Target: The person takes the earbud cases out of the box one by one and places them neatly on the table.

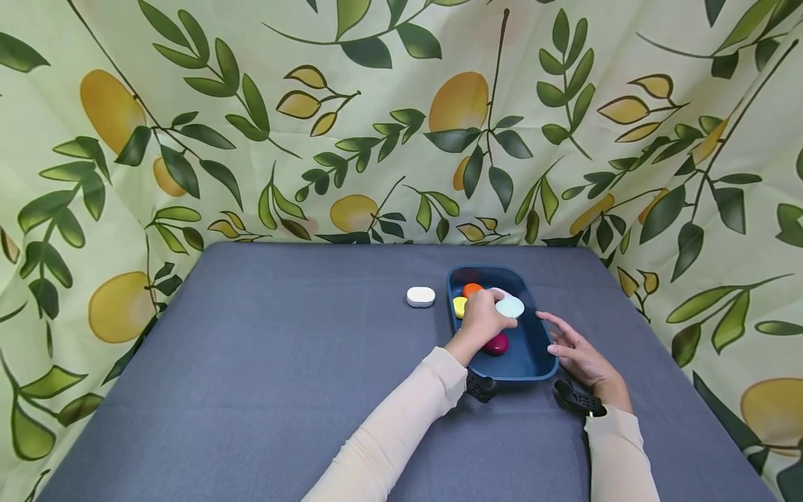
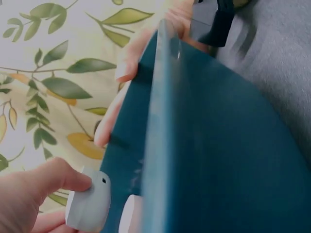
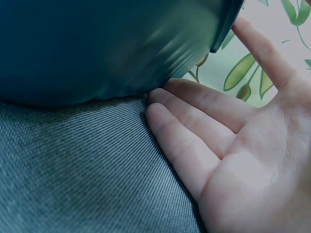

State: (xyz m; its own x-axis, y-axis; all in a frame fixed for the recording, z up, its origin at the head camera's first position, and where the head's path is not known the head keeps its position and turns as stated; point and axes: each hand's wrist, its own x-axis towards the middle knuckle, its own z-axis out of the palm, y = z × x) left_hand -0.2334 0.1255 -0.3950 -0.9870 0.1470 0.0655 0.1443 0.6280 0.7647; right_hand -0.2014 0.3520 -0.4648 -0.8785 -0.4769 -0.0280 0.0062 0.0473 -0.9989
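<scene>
My left hand (image 1: 483, 315) reaches over the dark blue tray (image 1: 544, 341) and pinches a pale blue, rounded case (image 1: 510, 307) between thumb and fingers. The left wrist view shows the thumb lying on this case (image 2: 92, 201), which has a small dark slot near one end. Inside the tray are an orange round piece (image 1: 472, 288), a yellow piece (image 1: 460, 307), a shiny magenta oval (image 1: 498, 344) and a whitish piece partly hidden behind my fingers. My right hand (image 1: 582, 355) is at the tray's right side; in the right wrist view its extended fingers (image 3: 194, 145) meet the tray's outer wall.
A white oval case (image 1: 421, 297) lies on the grey cloth-covered table (image 1: 282, 362), left of the tray. Behind the table hangs a leaf-and-fruit patterned curtain (image 1: 389, 174). Black straps (image 1: 578, 399) sit on both wrists.
</scene>
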